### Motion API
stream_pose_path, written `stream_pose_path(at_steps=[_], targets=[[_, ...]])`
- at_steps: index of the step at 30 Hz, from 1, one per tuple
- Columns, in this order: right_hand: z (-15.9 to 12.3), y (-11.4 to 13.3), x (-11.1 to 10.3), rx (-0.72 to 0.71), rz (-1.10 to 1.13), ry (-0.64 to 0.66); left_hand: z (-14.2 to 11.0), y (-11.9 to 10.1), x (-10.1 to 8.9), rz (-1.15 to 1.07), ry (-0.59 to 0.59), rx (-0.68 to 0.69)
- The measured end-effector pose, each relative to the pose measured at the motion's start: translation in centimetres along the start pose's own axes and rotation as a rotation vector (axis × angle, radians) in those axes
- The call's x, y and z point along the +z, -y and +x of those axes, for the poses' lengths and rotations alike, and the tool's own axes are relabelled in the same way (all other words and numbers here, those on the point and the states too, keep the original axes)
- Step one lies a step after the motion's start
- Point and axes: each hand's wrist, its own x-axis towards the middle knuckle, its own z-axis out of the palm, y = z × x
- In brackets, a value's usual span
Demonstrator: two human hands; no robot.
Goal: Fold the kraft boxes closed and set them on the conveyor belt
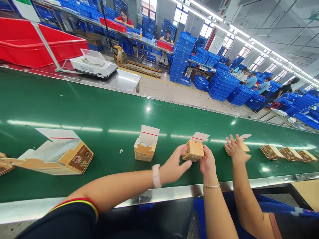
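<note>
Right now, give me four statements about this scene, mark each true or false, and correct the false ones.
1. The right hand touches the small box. True.
2. The left wrist wears a chain bracelet. False: it wears a white band; the chain bracelet is on the right wrist.
3. The scale stands on the green belt. False: it stands on a steel shelf beyond the belt.
4. A co-worker's hand lies on another box. True.
</note>
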Motion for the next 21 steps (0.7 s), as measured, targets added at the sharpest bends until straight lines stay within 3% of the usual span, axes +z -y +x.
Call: stream_pose_path(at_steps=[3, 4, 6, 8, 10, 11, 14, 17, 21], targets=[[-1.8, -1.1, -1.3, -0.336, -0.155, -0.111, -6.5, -0.8, -3.3, 0.147, 0.320, 0.172], [-2.6, -1.3, -1.3, -0.509, -0.229, -0.147, -8.1, -0.8, -4.6, 0.219, 0.318, 0.252], [-4.6, -1.4, -0.6, -0.843, -0.343, -0.185, -9.6, -0.4, -7.2, 0.362, 0.133, 0.412], [-6.5, -1.2, 1.1, -1.058, -0.384, -0.091, -9.3, 0.4, -9.6, 0.493, -0.198, 0.512], [-7.5, -1.0, 3.3, -1.130, -0.426, 0.149, -7.7, 1.6, -11.6, 0.622, -0.424, 0.528], [-7.7, -1.1, 4.4, -1.136, -0.463, 0.285, -6.7, 2.2, -12.3, 0.682, -0.452, 0.528], [-6.8, -1.8, 7.0, -1.146, -0.585, 0.586, -4.1, 3.7, -13.4, 0.820, -0.289, 0.549], [-5.1, -2.7, 8.0, -1.174, -0.660, 0.678, -2.5, 4.5, -13.1, 0.898, -0.132, 0.508], [-4.5, -3.2, 8.0, -1.116, -0.663, 0.641, -1.3, 4.9, -11.3, 0.856, -0.078, 0.411]])
